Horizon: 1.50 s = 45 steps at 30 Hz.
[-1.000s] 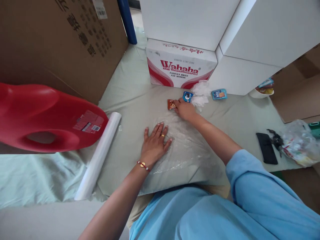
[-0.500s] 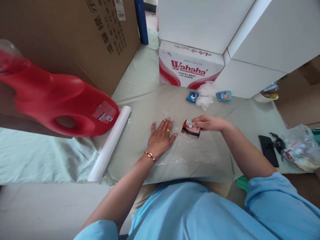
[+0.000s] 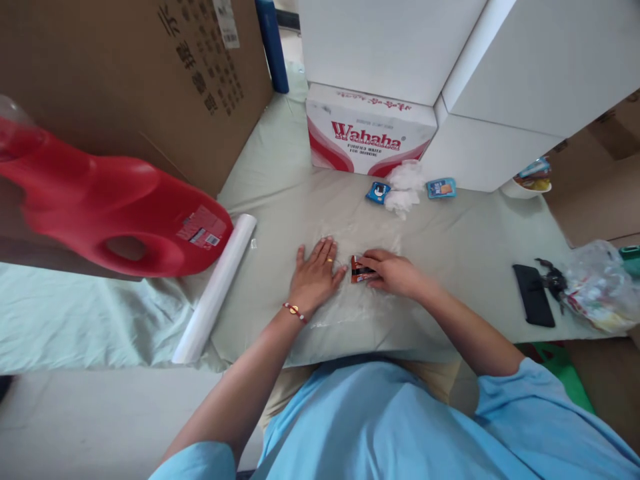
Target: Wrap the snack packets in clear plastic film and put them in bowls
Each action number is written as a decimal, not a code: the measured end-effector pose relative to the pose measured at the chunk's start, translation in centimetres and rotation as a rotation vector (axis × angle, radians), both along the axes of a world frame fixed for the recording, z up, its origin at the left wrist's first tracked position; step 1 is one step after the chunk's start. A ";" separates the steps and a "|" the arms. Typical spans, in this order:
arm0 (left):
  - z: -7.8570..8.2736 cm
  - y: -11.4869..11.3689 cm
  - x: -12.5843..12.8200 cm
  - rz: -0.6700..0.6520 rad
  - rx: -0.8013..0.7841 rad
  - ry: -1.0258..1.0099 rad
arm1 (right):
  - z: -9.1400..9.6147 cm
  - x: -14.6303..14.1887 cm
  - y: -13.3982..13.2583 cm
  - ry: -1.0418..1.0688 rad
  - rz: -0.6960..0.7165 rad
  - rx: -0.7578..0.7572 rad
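Observation:
My left hand (image 3: pixel 316 277) lies flat with its fingers spread on a sheet of clear plastic film (image 3: pixel 345 310) over the cloth-covered surface. Just right of it, my right hand (image 3: pixel 393 272) grips a small red-brown snack packet (image 3: pixel 361 269) with a dark band. That packet rests low on the film, and its right part is hidden under my fingers. To the left lies a white roll of plastic wrap (image 3: pixel 216 290), apart from both hands.
A red jug (image 3: pixel 160 220) stands at the left by a cardboard box (image 3: pixel 150 80). Behind are a Wahaha carton (image 3: pixel 370 130), crumpled white plastic (image 3: pixel 405 183), a blue packet (image 3: pixel 379 193) and a light-blue packet (image 3: pixel 441 188). At right lie a black phone (image 3: pixel 533 297), keys (image 3: pixel 554 280) and a plastic bag (image 3: pixel 600 287).
My right hand has moved left and slightly down with the packet, now closer to my left hand and turned flatter. My left hand stays flat on the film. The view has shifted slightly.

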<state>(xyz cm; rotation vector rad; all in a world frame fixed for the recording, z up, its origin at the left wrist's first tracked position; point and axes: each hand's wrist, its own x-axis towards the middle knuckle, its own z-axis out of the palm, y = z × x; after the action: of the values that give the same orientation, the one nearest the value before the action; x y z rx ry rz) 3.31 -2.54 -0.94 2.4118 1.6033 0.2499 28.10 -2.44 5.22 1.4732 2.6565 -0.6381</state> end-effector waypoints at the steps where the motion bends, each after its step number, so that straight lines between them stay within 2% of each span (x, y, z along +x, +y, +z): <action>1: 0.0 0.0 0.0 0.006 -0.002 -0.002 | -0.5 0.3 -0.4 -0.003 -0.029 0.021; 4: 0.1 -0.1 0.2 0.026 -0.013 0.004 | -1.7 2.4 -1.2 0.033 -0.161 0.063; 7: 0.2 0.0 0.2 0.034 -0.028 0.021 | -1.9 5.5 -1.4 0.068 -0.274 0.061; 9: 0.2 0.0 0.2 0.036 -0.032 0.034 | -1.1 7.4 -1.2 0.108 -0.346 0.060; 11: 0.2 0.1 0.2 0.036 -0.033 0.046 | 0.6 8.5 -0.7 0.195 -0.414 0.081; 14: 0.1 0.1 0.3 0.038 -0.025 0.062 | 3.6 7.8 0.4 0.351 -0.436 0.149; 17: 0.1 0.1 0.2 0.039 -0.019 0.075 | 5.0 4.7 1.6 0.397 -0.286 0.155; 19: 0.1 0.0 0.2 0.039 -0.020 0.085 | 4.3 2.0 2.1 0.322 -0.187 0.113; 22: 0.1 0.1 0.2 0.039 -0.012 0.088 | 1.6 -1.2 2.1 0.166 -0.140 0.039; 24: 0.0 0.1 0.2 0.042 -0.009 0.081 | -0.2 -2.2 1.9 0.110 -0.143 0.009; 26: 0.0 0.1 0.2 0.045 -0.010 0.069 | -1.2 -2.3 2.0 0.113 -0.104 -0.012; 28: -0.1 0.1 0.2 0.042 -0.011 0.054 | -1.2 -1.8 2.9 0.141 -0.073 -0.002; 30: -0.1 0.2 0.2 0.036 -0.007 0.041 | -0.8 -1.2 5.2 0.127 -0.130 0.069; 32: -0.1 0.2 0.2 0.033 -0.004 0.034 | -0.5 -0.6 8.5 0.038 -0.234 0.194; 35: -0.1 0.2 0.2 0.037 -0.005 0.036 | -0.7 -0.1 14.1 -0.126 -0.291 0.359; 38: -0.1 0.1 0.2 0.040 -0.005 0.046 | -1.7 -0.1 18.1 -0.219 -0.383 0.376; 41: -0.1 0.1 0.2 0.040 -0.002 0.051 | -2.6 -0.3 19.5 -0.250 -0.439 0.307; 45: -0.1 0.0 0.1 0.041 0.010 0.046 | -2.3 -0.5 18.4 -0.241 -0.442 0.307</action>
<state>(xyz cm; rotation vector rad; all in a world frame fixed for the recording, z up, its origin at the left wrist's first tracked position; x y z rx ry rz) 3.37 -2.50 -1.09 2.4109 1.6771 0.2112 27.63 16.01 2.92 2.0942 2.3338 -0.0466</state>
